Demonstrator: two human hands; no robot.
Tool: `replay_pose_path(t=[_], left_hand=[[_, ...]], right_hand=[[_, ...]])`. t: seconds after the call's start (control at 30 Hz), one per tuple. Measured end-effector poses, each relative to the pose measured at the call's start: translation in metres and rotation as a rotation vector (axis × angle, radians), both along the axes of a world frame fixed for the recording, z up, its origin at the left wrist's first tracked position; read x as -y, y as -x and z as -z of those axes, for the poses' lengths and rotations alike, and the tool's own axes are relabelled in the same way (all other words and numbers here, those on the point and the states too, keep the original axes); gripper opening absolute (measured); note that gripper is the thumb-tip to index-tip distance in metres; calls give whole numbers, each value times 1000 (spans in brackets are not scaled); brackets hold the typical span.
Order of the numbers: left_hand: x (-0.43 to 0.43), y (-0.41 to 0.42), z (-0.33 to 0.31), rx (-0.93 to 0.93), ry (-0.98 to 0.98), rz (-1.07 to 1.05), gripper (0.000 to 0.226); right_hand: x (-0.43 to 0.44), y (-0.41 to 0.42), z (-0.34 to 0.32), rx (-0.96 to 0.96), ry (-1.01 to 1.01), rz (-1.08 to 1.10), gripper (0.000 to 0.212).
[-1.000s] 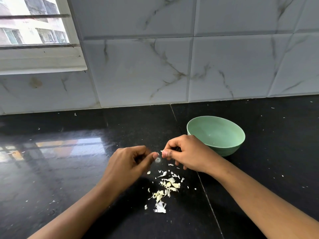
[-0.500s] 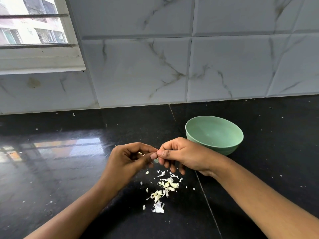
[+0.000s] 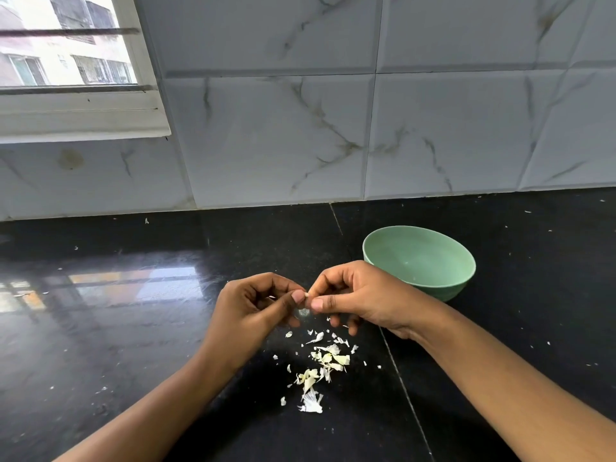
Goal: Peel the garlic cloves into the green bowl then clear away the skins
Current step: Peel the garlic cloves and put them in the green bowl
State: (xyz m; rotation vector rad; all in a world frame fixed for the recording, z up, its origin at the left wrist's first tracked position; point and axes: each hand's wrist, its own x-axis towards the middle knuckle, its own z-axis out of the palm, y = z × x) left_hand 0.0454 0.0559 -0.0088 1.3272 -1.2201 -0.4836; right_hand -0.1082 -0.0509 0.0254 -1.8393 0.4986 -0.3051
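A small pale clove of garlic is pinched between the curled thumbs and forefingers of the left hand and the right hand, which are held tip to tip just above a black counter; only a sliver of the clove can be seen. A green bowl is set just beyond and right of the right hand, and pale skins are scattered on the counter just near of the hands. A marbled tile wall and, far left, a window are seen behind.
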Motion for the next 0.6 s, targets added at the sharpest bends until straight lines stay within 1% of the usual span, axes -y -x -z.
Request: replay_pose_path(t=[0.03,0.1,0.17,0.23,0.47,0.53,0.6], left_hand=[[1,-1,-1,-26,1,-17,10],[1,-1,-1,-92,-7,-30,11],[2,-1,-2,-149,-36,-21,10],[3,-1,-1,-196,-68,-14,11],[3,1,-1,-242,-126,20,19],[3,2,-2,-242,-137,37,19],[3,2,-3,-232,-130,44,18]], right_hand=[[1,1,0,-2,16,13,2],[4,2,-1,-4,68,52,12],[4,2,-2,2,142,86,26],[3,1,-2,24,223,100,30],[-6,-7,8,165,555,217,10],[-8,-7,8,192,576,225,7],[-8,-6,8,188,543,225,8]])
